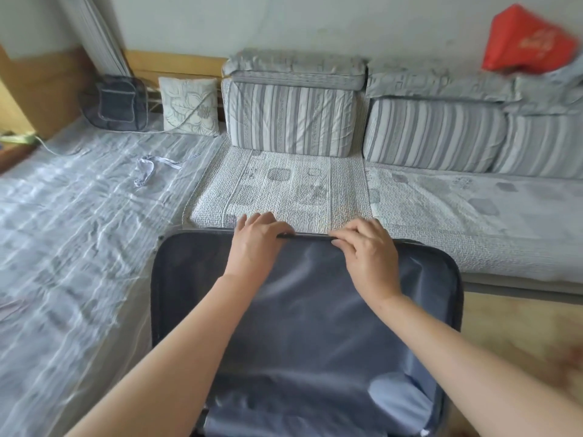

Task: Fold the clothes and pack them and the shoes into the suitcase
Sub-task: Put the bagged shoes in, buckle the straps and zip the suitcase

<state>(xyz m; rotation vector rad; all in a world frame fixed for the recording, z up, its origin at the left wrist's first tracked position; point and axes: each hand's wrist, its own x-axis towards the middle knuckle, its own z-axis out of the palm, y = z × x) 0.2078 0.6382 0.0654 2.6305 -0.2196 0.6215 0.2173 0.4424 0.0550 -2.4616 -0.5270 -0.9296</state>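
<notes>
The dark navy suitcase (299, 316) is filling the lower middle of the view, its smooth fabric face turned up towards the camera and its far rim lying against the front edge of the sofa seat (284, 190). Both hands are meeting that far rim at 12 o'clock on the case. The left hand (257, 239) is gripping it, with fingers curling over the edge and thumb lying along it. The right hand (364, 252), just beside it at 3 o'clock, is pinching the same dark edge with bent fingers. A paler blue patch is showing at 5 o'clock on the case; what it is cannot be told. The seat is wearing a quilted grey-patterned cover, and striped back cushions (290, 118) are standing along the wall behind it. At 9 o'clock from the case a bed (63, 234) is stretching away under a rumpled striped sheet, with a pale ribbon (148, 170) lying on it. A floral cushion (189, 105) is leaning at 11 o'clock, and a red bag (530, 42) is sitting at 1 o'clock. Tan floor (520, 335) is showing at 3 o'clock.
</notes>
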